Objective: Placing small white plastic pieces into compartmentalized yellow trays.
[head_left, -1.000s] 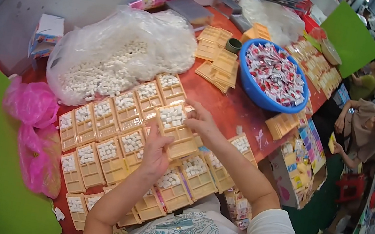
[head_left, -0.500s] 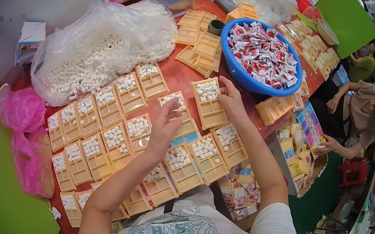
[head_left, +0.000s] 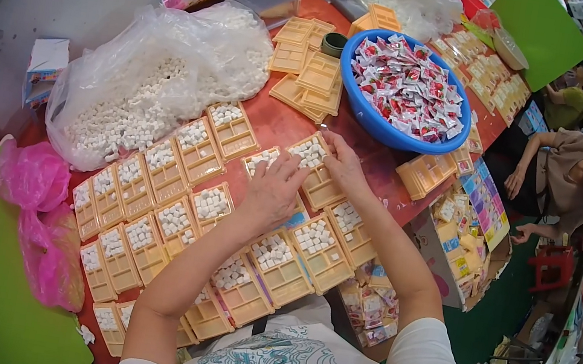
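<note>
My left hand (head_left: 273, 190) lies over two yellow compartment trays, fingers stretched out and touching the white cubes in their top sections. My right hand (head_left: 343, 166) grips the right edge of the upper yellow tray (head_left: 321, 190), thumb and fingers closed on its rim. Small white cubes (head_left: 310, 152) fill that tray's top compartment, and its lower sections hold none. More filled trays lie in slanting rows around my forearms, such as the tray (head_left: 315, 238) below my hands. Part of the tray under my left hand is hidden.
A clear plastic bag (head_left: 163, 78) of white cubes lies at the far left. Beyond my right hand stands a blue basin (head_left: 344, 87) of small printed sachets, beside stacked trays (head_left: 319, 72). A pink bag (head_left: 33, 175) sits left; another person (head_left: 563, 175) works at right.
My left hand has moved right and down onto the cubes, its fingers straightening. The tray in my right hand has shifted down and left, closer to the row below.
</note>
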The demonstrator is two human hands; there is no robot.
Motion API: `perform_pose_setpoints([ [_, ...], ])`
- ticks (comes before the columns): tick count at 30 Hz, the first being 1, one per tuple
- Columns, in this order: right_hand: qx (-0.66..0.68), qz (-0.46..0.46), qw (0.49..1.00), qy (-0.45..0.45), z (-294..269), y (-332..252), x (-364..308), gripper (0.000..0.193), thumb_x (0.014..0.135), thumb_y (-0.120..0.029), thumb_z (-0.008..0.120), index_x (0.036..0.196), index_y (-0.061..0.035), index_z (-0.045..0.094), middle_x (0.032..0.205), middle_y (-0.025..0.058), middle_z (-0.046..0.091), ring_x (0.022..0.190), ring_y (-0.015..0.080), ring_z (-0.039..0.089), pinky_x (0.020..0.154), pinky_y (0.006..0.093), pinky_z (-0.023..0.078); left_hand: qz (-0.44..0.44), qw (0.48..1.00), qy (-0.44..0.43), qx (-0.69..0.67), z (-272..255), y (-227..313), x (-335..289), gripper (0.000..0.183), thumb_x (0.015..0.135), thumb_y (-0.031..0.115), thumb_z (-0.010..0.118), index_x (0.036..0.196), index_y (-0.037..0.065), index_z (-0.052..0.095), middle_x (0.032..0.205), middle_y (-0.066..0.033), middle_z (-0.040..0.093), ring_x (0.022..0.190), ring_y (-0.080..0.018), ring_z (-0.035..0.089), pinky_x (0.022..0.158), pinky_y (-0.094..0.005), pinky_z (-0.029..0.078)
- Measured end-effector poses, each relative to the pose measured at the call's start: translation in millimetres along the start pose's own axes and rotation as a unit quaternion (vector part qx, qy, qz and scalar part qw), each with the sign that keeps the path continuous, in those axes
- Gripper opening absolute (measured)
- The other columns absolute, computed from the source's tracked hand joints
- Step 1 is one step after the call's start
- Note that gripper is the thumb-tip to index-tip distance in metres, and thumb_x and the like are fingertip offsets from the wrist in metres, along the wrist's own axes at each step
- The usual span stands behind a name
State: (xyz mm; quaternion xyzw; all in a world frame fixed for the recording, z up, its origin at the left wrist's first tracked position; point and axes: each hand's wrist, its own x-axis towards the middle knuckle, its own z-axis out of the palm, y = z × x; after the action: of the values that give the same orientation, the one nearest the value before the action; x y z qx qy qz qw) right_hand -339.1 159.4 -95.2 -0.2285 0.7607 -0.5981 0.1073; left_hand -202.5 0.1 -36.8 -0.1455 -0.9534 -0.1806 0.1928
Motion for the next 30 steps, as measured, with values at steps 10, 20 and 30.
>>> perform_pose_setpoints([
  [10, -0.295, -0.095, 0.951, 0.017, -4.4, -58.7, -30.2, 0.043, 0.083, -0.004, 0.054, 0.126, -0.0027, 0.049, 0.124, 0.0152, 0.050, 0.111, 0.0325, 0.052, 0.092, 0.0412, 0.041, -0.036, 0.997, -0.069, 0.016, 12.3, -6.7, 4.7, 0.049, 0.079, 0.009, 0.055, 0.127, 0.006, 0.046, 0.135, -0.0163, 0.045, 0.128, -0.0358, 0.040, 0.101, -0.0505, 0.032],
  [20, -0.437, -0.179, 0.878, -0.080, 4.9, -41.0, -41.0, 0.047, 0.083, -0.008, 0.052, 0.128, 0.0000, 0.043, 0.136, 0.0156, 0.042, 0.127, 0.0280, 0.039, 0.093, 0.0436, 0.034, 0.012, 0.993, -0.085, 0.077, 29.6, -14.7, 12.2, 0.044, 0.085, 0.014, 0.050, 0.127, 0.000, 0.046, 0.134, -0.0163, 0.046, 0.126, -0.0329, 0.041, 0.104, -0.0534, 0.029],
  [30, -0.622, -0.226, 0.748, 0.060, -26.0, -47.2, -7.4, 0.007, 0.073, -0.014, 0.056, 0.073, -0.0090, 0.061, 0.078, 0.0066, 0.053, 0.081, 0.0235, 0.053, 0.076, 0.0372, 0.037, -0.008, 0.997, -0.058, 0.045, 13.9, -7.6, 17.5, 0.039, 0.083, 0.010, 0.050, 0.122, 0.004, 0.050, 0.134, -0.0161, 0.047, 0.125, -0.0334, 0.043, 0.102, -0.0563, 0.028],
])
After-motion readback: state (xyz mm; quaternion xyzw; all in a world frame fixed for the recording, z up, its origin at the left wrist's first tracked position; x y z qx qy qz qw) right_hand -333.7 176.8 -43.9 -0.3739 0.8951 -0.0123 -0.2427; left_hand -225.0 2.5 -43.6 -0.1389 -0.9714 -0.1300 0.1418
